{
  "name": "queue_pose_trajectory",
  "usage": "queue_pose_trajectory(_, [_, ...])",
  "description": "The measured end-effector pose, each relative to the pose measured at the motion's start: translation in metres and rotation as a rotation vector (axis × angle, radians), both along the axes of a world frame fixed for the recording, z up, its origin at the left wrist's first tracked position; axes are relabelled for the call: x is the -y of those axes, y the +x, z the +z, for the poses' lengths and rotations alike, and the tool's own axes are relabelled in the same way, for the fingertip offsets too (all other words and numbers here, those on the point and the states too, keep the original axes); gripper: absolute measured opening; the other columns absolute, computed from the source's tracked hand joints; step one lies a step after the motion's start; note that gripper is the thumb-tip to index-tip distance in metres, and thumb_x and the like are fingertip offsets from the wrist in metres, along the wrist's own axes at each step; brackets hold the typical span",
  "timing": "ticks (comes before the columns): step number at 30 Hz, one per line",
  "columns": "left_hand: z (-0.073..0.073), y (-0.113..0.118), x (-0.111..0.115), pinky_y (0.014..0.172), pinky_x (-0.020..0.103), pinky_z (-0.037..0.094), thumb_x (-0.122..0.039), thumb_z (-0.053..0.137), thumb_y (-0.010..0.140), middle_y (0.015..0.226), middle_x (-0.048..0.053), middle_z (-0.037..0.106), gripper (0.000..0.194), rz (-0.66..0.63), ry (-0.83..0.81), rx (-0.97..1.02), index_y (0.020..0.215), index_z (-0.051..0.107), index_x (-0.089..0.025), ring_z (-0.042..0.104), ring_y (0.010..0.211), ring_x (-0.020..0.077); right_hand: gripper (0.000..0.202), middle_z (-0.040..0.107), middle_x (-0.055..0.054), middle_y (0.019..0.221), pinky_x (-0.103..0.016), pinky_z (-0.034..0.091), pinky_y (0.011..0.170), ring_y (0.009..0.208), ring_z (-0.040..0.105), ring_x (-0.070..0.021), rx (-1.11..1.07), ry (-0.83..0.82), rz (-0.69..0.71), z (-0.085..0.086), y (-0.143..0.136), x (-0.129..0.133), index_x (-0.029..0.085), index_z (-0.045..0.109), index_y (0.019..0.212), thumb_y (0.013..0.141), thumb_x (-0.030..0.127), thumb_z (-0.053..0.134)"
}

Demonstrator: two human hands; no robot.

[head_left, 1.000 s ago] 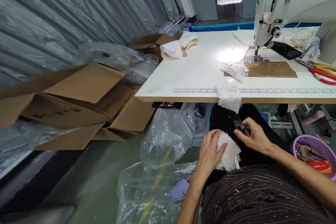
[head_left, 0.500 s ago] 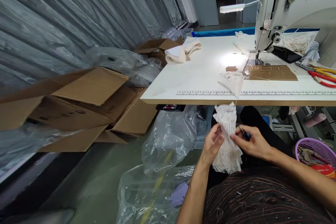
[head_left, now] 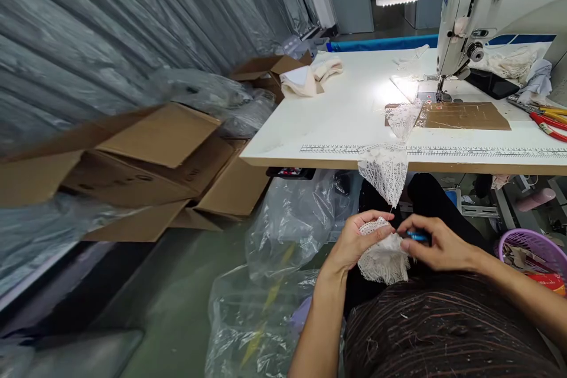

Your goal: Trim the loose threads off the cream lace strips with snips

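My left hand (head_left: pixel 361 242) is closed on a gathered white lace piece (head_left: pixel 384 263) above my lap, its fingertips at the upper edge. Close beside it, my right hand (head_left: pixel 438 242) is wrapped round a small blue tool (head_left: pixel 417 237) that looks like thread snips; its blades are hidden. The right fingertips meet the lace at its right edge. A thin thread runs up from my fingers to another lace piece (head_left: pixel 384 171), which hangs over the table's front edge. More lace (head_left: pixel 404 118) continues in a chain toward the sewing machine (head_left: pixel 460 29).
A white table (head_left: pixel 328 124) carries a printed ruler, brown tape (head_left: pixel 469 116), folded cream cloth (head_left: pixel 305 80), a black phone-like object (head_left: pixel 491 82) and red-handled pliers (head_left: pixel 547 125). Open cardboard boxes (head_left: pixel 163 136) and clear plastic bags (head_left: pixel 283 230) lie left. A purple basket (head_left: pixel 531 239) stands right.
The held lace has come down and is bunched lower in my left hand. Another lace piece has slid over the table edge toward me. My hands are closer together, and more blue shows.
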State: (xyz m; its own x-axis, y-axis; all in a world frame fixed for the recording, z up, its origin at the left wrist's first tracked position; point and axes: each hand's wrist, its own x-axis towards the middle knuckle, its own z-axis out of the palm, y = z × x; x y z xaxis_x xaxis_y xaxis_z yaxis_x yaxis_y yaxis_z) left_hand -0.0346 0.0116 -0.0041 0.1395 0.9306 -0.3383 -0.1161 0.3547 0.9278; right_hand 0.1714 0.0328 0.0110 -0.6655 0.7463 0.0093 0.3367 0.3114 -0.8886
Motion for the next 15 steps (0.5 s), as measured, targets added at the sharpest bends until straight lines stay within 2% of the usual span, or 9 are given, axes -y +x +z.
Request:
queue_pose_trajectory(2, [-0.001,0.001,0.0,0.066,0.025,0.046,-0.047,0.084,0.062,0.079,0.006,0.073,0.044,0.011,0.02,-0.057,0.09,0.076,-0.013,0.063,0.069,0.0154,0.039,0.054,0.0,0.066,-0.023,0.036,0.055,0.058,0.045,-0.0121,0.036,0.003,-0.088,0.001,-0.001,-0.011,0.016,0.065,0.091,0.097,0.042,0.037])
queue_pose_trajectory(4, [-0.001,0.001,0.0,0.067,0.025,0.046,-0.048,0.082,0.064,0.08,0.007,0.073,0.039,0.021,0.06,-0.119,0.083,0.077,-0.014,0.063,0.07,0.016,0.048,0.053,-0.001,0.064,-0.025,0.035,0.056,0.059,0.047,-0.0134,0.074,0.03,-0.121,0.001,-0.003,-0.02,0.016,0.065,0.086,0.101,0.044,0.029])
queue_pose_trajectory(8, [-0.001,0.002,0.002,0.066,0.025,0.045,-0.048,0.079,0.068,0.08,0.007,0.073,0.037,0.003,0.099,-0.174,0.083,0.078,-0.015,0.062,0.071,0.0163,0.048,0.051,0.001,0.059,-0.025,0.032,0.055,0.055,0.046,-0.0132,0.1,0.057,-0.118,-0.001,-0.011,-0.028,0.017,0.065,0.084,0.1,0.048,0.032])
queue_pose_trajectory(12, [-0.002,0.001,0.004,0.063,0.024,0.044,-0.05,0.077,0.07,0.08,0.008,0.073,0.039,-0.001,0.096,-0.158,0.084,0.078,-0.014,0.061,0.068,0.0161,0.051,0.048,0.002,0.056,-0.025,0.031,0.055,0.052,0.044,-0.0122,0.105,0.088,-0.154,-0.006,-0.017,-0.028,0.018,0.061,0.074,0.1,0.052,0.032])
queue_pose_trajectory(15, [-0.003,0.001,0.005,0.062,0.024,0.044,-0.051,0.077,0.069,0.081,0.008,0.073,0.041,0.011,0.076,-0.127,0.085,0.078,-0.014,0.061,0.067,0.0156,0.055,0.048,0.002,0.056,-0.025,0.031,0.055,0.052,0.044,-0.0125,0.087,0.063,-0.174,-0.009,-0.016,-0.024,0.018,0.061,0.075,0.1,0.056,0.03])
